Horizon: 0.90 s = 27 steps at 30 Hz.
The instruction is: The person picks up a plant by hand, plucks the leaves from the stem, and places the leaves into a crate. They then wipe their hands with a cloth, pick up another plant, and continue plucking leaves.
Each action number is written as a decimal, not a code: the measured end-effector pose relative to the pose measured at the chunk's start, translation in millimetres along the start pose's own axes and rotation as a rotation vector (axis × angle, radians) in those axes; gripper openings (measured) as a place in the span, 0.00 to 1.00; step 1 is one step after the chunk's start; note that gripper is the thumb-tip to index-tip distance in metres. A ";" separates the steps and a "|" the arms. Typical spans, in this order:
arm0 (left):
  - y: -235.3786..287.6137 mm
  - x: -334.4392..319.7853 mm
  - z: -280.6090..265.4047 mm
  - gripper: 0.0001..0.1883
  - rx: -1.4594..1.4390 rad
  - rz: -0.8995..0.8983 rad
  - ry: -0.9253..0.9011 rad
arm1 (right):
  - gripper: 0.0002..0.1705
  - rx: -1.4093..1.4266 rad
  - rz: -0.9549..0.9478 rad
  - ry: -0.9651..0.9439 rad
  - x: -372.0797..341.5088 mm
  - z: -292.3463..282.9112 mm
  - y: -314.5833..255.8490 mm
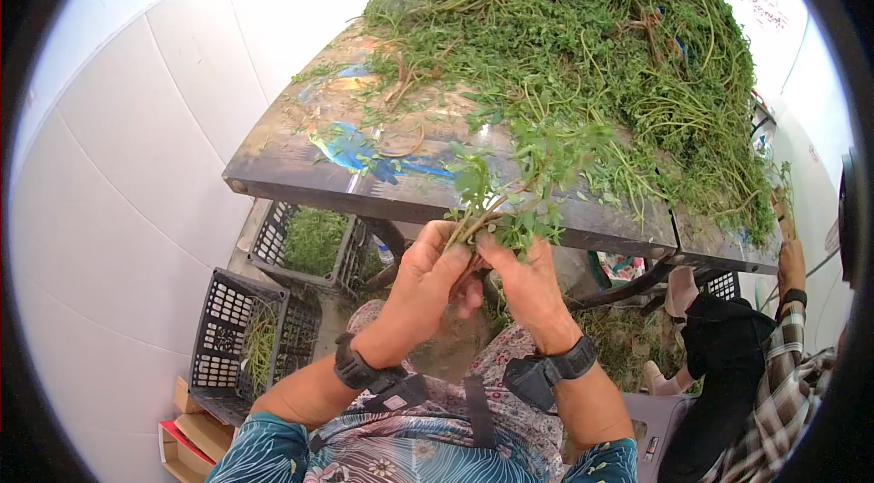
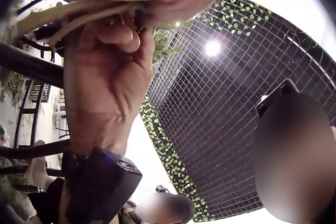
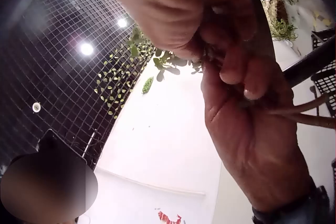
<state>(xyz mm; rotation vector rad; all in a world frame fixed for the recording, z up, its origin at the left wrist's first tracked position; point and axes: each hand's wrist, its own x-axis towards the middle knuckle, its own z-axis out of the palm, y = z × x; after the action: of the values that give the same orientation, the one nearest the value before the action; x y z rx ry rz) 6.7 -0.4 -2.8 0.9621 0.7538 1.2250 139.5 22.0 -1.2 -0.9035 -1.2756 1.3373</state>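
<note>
Two black crates [image 1: 299,333] of greenery stand at left, near one table [image 1: 278,142], as a person's left hand [image 1: 421,269], fingers curled, and right hand [image 1: 526,287], pinching with the thumb, grip one leafy bunch [image 1: 475,184] at the table's edge. One large heap of greens [image 1: 583,37] spreads beyond, with one second person [image 1: 787,346] in plaid at far right.

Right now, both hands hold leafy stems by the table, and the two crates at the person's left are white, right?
No: the two crates are black, as the head view shows. Both hands do hold leafy stems by the table.
</note>
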 end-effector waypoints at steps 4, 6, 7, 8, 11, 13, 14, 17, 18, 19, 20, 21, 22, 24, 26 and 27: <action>-1.1 0.9 2.8 0.11 -0.121 -0.021 0.043 | 0.09 -0.035 0.004 0.024 -0.8 2.4 -3.5; -2.1 0.8 0.9 0.11 -0.082 -0.021 0.029 | 0.10 -0.046 -0.012 0.017 0.2 3.4 -5.0; -0.8 -0.1 -1.2 0.11 -0.028 -0.030 0.014 | 0.11 -0.054 -0.040 0.014 1.2 3.7 -4.0; 0.0 -0.7 -2.2 0.11 0.026 -0.039 0.000 | 0.12 -0.061 -0.067 0.011 2.0 3.8 -2.8; 0.8 -0.7 -1.2 0.11 0.210 -0.036 -0.121 | 0.15 -0.113 -0.148 -0.063 0.9 0.3 4.2; -0.5 -2.0 -3.3 0.11 0.257 -0.090 -0.160 | 0.16 -0.025 0.072 -0.135 -0.9 -1.1 -5.2; -1.3 -2.9 -4.0 0.11 0.280 -0.117 -0.180 | 0.16 0.019 0.182 -0.171 -1.2 -1.3 -8.5; -3.8 -4.4 -2.2 0.11 0.173 -0.134 -0.152 | 0.18 -0.187 0.004 -0.157 1.4 0.7 -4.5; -5.1 -3.3 -1.6 0.12 0.118 -0.104 -0.151 | 0.18 -0.181 0.068 -0.153 1.2 1.4 -9.3; -7.1 -1.8 -1.2 0.12 0.063 -0.075 -0.149 | 0.18 -0.175 0.132 -0.150 0.1 2.9 -18.1; -8.1 -0.8 -0.9 0.12 0.008 -0.045 -0.147 | 0.18 -0.169 0.195 -0.146 -0.6 3.6 -22.8; -8.2 -0.3 -0.8 0.12 -0.018 -0.054 -0.143 | 0.17 -0.184 0.178 -0.130 -0.2 3.2 -21.6; -8.1 0.2 -0.8 0.12 -0.044 -0.063 -0.138 | 0.17 -0.199 0.161 -0.114 0.6 2.6 -19.1; -6.8 0.7 -0.3 0.12 -0.081 -0.089 -0.118 | 0.17 -0.196 0.132 -0.089 1.5 2.1 -15.8; -4.4 -0.2 1.1 0.12 -0.106 -0.125 -0.088 | 0.16 -0.161 0.108 -0.069 1.1 2.9 -13.5; -5.8 -0.2 0.9 0.12 -0.154 -0.116 -0.083 | 0.16 -0.170 0.087 -0.063 0.7 3.7 -12.6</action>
<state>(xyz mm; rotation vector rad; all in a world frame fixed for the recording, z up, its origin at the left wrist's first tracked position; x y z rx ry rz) 9.9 -1.1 -7.7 0.8262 0.6313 1.1182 138.0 20.8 11.8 -1.0523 -1.4289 1.3487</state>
